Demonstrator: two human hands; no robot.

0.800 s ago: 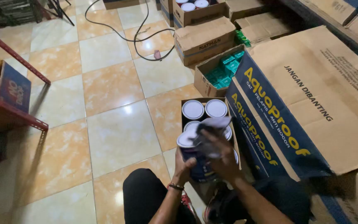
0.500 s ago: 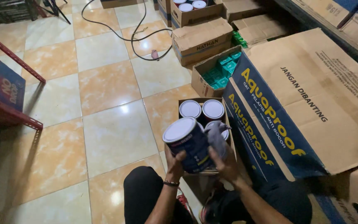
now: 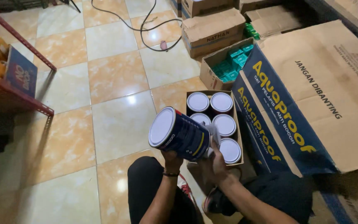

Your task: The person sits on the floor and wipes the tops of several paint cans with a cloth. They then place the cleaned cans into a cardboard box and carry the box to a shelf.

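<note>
Both hands clamp 1 dark blue metal tin with a white lid (image 3: 179, 133), held on its side above the person's knees, lid facing left. The left hand (image 3: 171, 157) grips it from beneath; the right hand (image 3: 213, 159) holds its right end together with a pale cloth (image 3: 214, 133). Just beyond, to the right, an open brown cardboard box (image 3: 236, 124) on the glossy tiled floor (image 3: 112, 112) holds 5 more white-lidded tins (image 3: 221, 102). A large blue-and-brown carton (image 3: 307, 108) stands right of it.

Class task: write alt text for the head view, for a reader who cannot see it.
Both hands, left hand and right hand, hold a dark blue tin tilted sideways above an open box of white-lidded tins on a tiled floor.
</note>
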